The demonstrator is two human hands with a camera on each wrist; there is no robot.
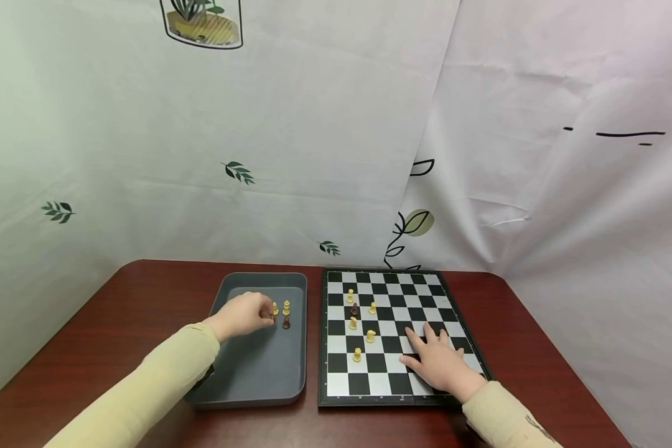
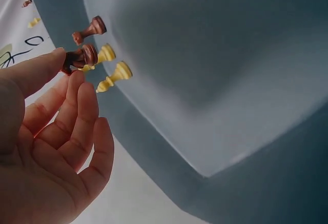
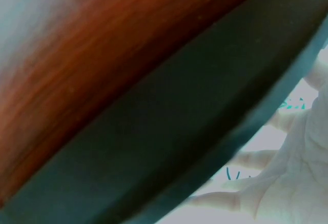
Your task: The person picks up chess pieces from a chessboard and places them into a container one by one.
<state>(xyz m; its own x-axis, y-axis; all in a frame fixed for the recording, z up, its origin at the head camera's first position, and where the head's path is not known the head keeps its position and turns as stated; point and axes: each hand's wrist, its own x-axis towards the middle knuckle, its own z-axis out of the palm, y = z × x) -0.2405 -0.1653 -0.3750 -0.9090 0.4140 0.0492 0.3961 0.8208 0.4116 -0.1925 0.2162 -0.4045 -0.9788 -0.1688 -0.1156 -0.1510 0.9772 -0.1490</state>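
Over the grey tray (image 1: 252, 379), my left hand (image 1: 242, 314) pinches a dark brown chess piece (image 2: 82, 57) between thumb and fingertips. Close by in the tray stand a second brown chess piece (image 1: 286, 322) and two pale yellow ones, a nearer yellow chess piece (image 2: 122, 73) and another yellow chess piece (image 2: 106, 53) partly behind the held piece. My right hand (image 1: 439, 364) rests on the chessboard (image 1: 378, 364) near its front right corner, fingers spread. In the right wrist view, the board's dark edge covers part of that hand.
Several yellow chess pieces (image 1: 371, 336) and one brown chess piece (image 1: 354, 309) stand on the board's left half. Tray and board lie side by side on a reddish-brown table (image 1: 162, 298). A white printed cloth (image 1: 325, 124) hangs behind the table.
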